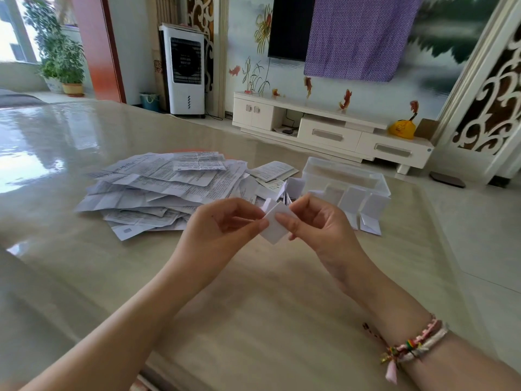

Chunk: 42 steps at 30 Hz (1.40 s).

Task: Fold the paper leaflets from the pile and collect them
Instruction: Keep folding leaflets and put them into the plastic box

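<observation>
A small white folded paper leaflet [275,225] is hovering above bare glossy beige tabletop [253,292], near the front of the loose pile of printed leaflets [163,187] and the clear plastic box [345,179]. The left hand [222,230] and right hand [318,224] are both pinching its opposite edges, fingers curled.

White leaflets [158,190] with grey print, a beige marbled table [253,306], a purple patterned cloth [361,35].

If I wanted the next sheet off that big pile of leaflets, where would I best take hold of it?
Probably the near corner of a sheet jutting from the pile toward the person. It overhangs the table, so fingers coming low from the near side could pinch it without disturbing the rest.
</observation>
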Available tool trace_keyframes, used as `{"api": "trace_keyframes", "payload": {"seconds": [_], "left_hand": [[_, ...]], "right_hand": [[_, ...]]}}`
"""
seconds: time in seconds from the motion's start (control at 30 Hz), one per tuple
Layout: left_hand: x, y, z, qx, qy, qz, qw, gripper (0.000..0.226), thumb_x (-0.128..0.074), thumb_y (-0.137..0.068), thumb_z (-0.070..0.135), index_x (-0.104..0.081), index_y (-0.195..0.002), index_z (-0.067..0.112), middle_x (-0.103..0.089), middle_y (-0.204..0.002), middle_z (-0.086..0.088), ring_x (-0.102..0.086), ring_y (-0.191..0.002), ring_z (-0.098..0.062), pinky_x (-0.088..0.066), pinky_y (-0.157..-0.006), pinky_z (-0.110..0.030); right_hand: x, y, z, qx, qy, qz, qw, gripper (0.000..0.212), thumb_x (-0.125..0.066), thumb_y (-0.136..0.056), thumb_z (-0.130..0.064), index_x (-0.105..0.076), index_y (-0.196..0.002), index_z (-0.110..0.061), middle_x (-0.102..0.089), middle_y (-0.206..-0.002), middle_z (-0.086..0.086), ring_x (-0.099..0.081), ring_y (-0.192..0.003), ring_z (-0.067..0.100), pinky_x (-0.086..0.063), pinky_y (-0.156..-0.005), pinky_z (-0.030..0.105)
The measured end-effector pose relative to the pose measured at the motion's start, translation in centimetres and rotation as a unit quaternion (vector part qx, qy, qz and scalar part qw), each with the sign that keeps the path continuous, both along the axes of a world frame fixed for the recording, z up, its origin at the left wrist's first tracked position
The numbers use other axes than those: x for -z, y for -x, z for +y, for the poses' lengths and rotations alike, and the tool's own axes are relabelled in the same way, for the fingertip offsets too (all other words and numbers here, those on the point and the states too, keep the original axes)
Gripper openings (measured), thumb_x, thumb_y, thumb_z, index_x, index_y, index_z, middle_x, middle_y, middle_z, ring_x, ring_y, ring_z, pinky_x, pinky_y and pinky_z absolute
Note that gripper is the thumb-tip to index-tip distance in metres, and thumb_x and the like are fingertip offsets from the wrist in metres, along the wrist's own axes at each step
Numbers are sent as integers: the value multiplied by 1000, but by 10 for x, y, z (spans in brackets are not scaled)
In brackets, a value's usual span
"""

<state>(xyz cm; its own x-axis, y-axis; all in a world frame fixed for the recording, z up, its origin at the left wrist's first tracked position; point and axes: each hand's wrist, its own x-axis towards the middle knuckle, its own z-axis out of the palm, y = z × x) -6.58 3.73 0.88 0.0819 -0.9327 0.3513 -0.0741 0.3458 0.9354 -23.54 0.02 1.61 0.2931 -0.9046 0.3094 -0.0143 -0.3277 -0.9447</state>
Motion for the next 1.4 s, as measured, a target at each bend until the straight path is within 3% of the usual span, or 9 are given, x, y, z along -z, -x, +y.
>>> {"api": "trace_keyframes", "payload": {"seconds": [0.07,0.2,0.33,0.47,0.73,0.9,1.07,1.23,1.4], "left_hand": [[0,0,-1,-7,10,5,1000,13,-74,-76,-1,-69,-84,8,-73,-76,-1,-67,-72,-9,-53,-71,-18],[-2,-2,-2,-22,-8,19,1000,29,-74,-75,-4,-67,-96,14,-74,-75,-5,-67,-69,-12,-52,-72,-23],[-2,-1,-1,-18,-21,17,999,31,-74,-75,-6,-66,-100,12,-74,-73,-8,-66,-66,-11,-51,-68,-18],[-2,3,-2,13,-42,23,999,18,-72,-79,2,-70,-95,11,-71,-71,-6,-62,-63,-8,-49,-62,-15],[-4,8,-10,-22,-43,15,999,7,-72,-80,2,-72,-77,9,-71,-67,1,-63,-61,-2,-47,-58,-12],[-3,12,-13,-22,-62,3,998,8,-71,-81,2,-72,-78,10,-70,-69,-7,-62,-60,-7,-48,-57,-15],[-7,17,-10,65,-147,3,987,16,-69,-85,15,-67,-97,5,-74,-77,-13,-68,-60,-15,-48,-65,-23],[-8,17,-11,40,-162,12,986,12,-71,-82,6,-60,-81,5,-72,-67,-13,-65,-52,-15,-47,-64,-25],[-5,17,-13,39,-176,11,983,16,-72,-82,8,-58,-73,11,-72,-67,-12,-65,-51,-13,-44,-52,-14]], "right_hand": [[2,1,-2,34,14,37,999,14,-75,-78,-19,-64,-84,-14,-61,-79,-6,-51,-72,8,-45,-65,18],[2,4,-6,46,5,52,998,37,-75,-72,-32,-62,-104,-19,-65,-97,-7,-57,-83,5,-50,-76,19],[0,4,-4,-9,-7,21,1000,7,-70,-82,-14,-64,-81,-9,-62,-67,-11,-57,-68,2,-47,-68,14],[-1,4,-4,-5,6,11,1000,16,-66,-86,-9,-60,-71,-7,-56,-58,-10,-50,-60,2,-42,-61,11],[2,4,-5,-16,47,37,998,16,-66,-87,-9,-60,-72,-9,-59,-59,-9,-52,-61,6,-44,-63,17],[1,11,-6,-42,65,85,993,12,-60,-92,-5,-54,-97,-13,-54,-70,1,-53,-63,14,-47,-66,24],[-2,17,-9,-6,92,88,992,16,-52,-95,1,-57,-88,-13,-49,-69,4,-53,-59,12,-44,-62,20],[-5,21,-9,-47,40,124,990,27,-50,-95,-8,-71,-83,-21,-56,-83,25,-53,-62,12,-36,-57,20],[-6,23,-9,-49,-15,129,990,25,-49,-96,-2,-70,-88,-13,-56,-76,10,-53,-60,11,-32,-54,22]]}}
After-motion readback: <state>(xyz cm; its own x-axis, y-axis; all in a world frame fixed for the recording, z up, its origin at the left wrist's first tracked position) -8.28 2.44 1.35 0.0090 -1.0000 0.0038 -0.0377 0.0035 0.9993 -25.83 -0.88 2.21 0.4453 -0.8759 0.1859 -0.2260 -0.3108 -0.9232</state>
